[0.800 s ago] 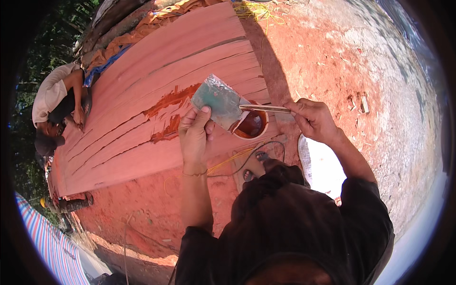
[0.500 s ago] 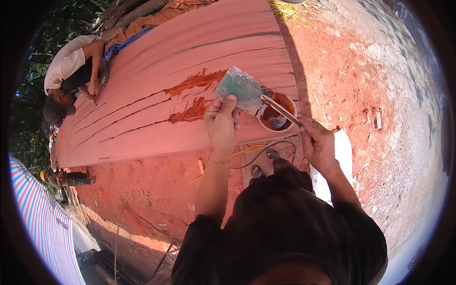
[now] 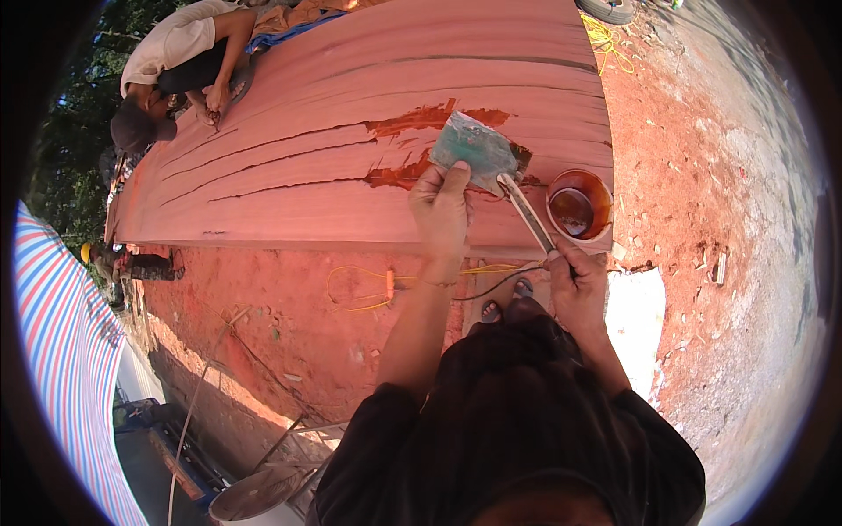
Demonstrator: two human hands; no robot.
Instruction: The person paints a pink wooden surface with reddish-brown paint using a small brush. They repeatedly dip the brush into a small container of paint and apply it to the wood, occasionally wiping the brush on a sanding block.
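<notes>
My left hand grips a flat teal and grey scraper blade, held over the long reddish wooden slab. My right hand holds a thin pale stick whose upper end touches the blade. Wet dark-red smears follow the cracks in the slab just beside the blade. A round bowl of brown-red liquid sits on the slab's near right corner, right of both hands.
Another person crouches at the slab's far left end, hands on the wood. Yellow and black cords lie on the red dirt. A white sheet lies by my feet. A striped tarp and a metal basin are at lower left.
The view has swung, so the slab now fills the upper frame. My left hand kept the blade. My right hand dropped lower and the stick now slants up to the blade.
</notes>
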